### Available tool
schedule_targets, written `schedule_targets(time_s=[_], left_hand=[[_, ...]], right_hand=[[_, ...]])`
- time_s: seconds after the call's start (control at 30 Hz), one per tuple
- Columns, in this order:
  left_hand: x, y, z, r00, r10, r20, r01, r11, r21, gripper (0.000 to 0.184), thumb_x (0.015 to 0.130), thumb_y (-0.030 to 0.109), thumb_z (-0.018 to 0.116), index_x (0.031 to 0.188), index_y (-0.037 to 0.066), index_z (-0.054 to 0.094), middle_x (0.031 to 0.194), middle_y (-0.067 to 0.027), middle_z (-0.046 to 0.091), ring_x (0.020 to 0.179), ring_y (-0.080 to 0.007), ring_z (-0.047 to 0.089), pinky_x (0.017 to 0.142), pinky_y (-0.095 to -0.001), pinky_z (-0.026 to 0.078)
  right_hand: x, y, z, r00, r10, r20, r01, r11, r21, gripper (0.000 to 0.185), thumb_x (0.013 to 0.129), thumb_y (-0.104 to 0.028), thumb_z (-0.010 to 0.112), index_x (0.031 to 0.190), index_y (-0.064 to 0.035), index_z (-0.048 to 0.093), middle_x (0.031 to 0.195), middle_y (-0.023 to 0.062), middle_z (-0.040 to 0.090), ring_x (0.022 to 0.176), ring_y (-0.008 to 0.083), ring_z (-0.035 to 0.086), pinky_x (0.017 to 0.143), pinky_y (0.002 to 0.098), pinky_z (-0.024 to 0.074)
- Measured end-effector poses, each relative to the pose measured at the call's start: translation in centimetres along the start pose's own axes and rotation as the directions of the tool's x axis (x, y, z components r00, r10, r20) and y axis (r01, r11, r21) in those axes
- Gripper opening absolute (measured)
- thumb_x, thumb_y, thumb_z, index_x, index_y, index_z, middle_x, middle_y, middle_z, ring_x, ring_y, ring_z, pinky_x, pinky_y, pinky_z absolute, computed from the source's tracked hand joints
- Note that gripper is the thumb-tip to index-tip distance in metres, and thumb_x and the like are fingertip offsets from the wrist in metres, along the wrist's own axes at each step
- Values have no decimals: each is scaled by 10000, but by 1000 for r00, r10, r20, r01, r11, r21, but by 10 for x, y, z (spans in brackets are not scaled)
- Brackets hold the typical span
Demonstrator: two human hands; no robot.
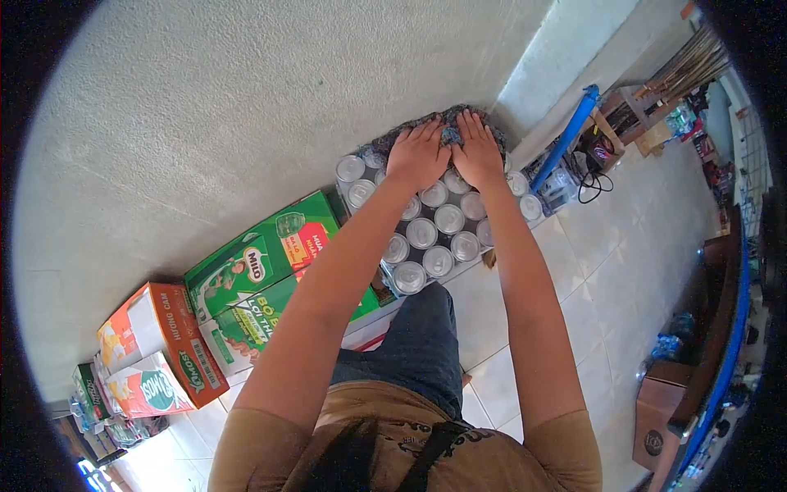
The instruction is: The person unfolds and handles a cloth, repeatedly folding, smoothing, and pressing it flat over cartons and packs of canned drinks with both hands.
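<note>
My left hand (418,154) lies flat with its fingers stretched out on a crumpled dark patterned cloth (450,134). Beside it, my right hand (478,152) presses on the same cloth, fingers straight and slightly apart. The two thumbs come close together. Under and in front of the cloth stands a pack of drink cans (422,234), with rows of silver lids facing up. Part of the pack is hidden by my hands and forearms.
A rough grey wall (246,98) rises behind the cans. To the left stand green Milo cartons (275,246) and orange Yomost boxes (168,328). A blue pole (566,135) leans at the right, near cables (594,184). A brown box (660,414) sits on the tiled floor (607,271).
</note>
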State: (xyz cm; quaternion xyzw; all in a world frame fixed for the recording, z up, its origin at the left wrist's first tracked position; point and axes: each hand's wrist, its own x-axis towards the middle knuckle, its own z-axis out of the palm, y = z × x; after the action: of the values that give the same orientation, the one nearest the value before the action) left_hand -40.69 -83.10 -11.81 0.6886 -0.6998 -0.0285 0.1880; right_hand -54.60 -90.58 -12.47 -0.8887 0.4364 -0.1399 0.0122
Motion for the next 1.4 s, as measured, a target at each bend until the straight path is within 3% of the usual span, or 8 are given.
schedule_targets(time_s=[0.43,0.5,0.63,0.67,0.8,0.87,1.27,1.4], left_hand=[[2,0,-1,999,-21,25,20,998,61,597,921,386,306,1410,52,380,1508,-72,316,1379,-204,309,1129,-393,224],[-2,2,-4,1000,-8,10,8,1000,16,593,939,381,285,1386,5,387,1491,-115,336,1368,-247,326,1125,-422,235],[-9,4,-3,1000,-25,-4,25,999,34,567,938,377,288,1409,76,379,1494,-99,335,1376,-233,317,1129,-431,227],[-9,3,-2,997,-68,40,66,996,56,576,918,400,304,1427,139,371,1528,-44,278,1410,-177,241,1149,-410,168],[-22,3,-7,996,-88,31,87,995,56,578,917,399,304,1431,142,364,1529,-44,277,1413,-185,236,1151,-419,158],[-26,1,-7,997,-76,30,70,986,149,575,915,397,306,1433,152,362,1529,-40,277,1413,-190,236,1155,-432,140],[-61,2,-27,989,-143,48,133,978,163,567,914,464,324,1385,175,453,1532,-29,267,1417,-228,221,1140,-545,112],[-74,2,-27,991,-126,36,118,979,165,571,918,453,329,1416,184,404,1530,-46,271,1418,-252,219,1133,-569,99]], right_hand=[[-1,-1,3,999,5,-49,-5,1000,-2,642,884,-332,472,1426,-21,328,1513,142,276,1408,271,242,1154,420,181],[-3,-3,3,998,7,-63,-9,1000,-23,653,885,-334,476,1435,-23,312,1520,133,265,1413,263,229,1155,421,174],[-7,-8,1,999,43,-4,-43,998,-49,668,888,-358,459,1445,-28,295,1529,123,248,1427,248,194,1164,413,144],[-8,-10,0,999,43,-9,-43,998,-48,668,888,-358,459,1445,-28,295,1529,123,248,1427,248,194,1164,413,144],[-15,-18,-6,999,27,25,-26,1000,-16,663,889,-358,447,1444,-26,300,1533,120,240,1429,243,189,1166,412,135],[-18,-22,-7,1000,16,23,-16,1000,-6,663,886,-355,450,1442,-26,303,1534,119,239,1428,243,191,1165,413,137],[-39,-39,-14,996,-92,-17,93,995,39,652,871,-324,483,1422,-12,331,1513,147,276,1412,273,232,1151,428,182],[-47,-45,-15,993,-112,-25,113,992,53,659,861,-311,516,1419,-11,334,1506,154,283,1408,289,234,1148,446,183]])
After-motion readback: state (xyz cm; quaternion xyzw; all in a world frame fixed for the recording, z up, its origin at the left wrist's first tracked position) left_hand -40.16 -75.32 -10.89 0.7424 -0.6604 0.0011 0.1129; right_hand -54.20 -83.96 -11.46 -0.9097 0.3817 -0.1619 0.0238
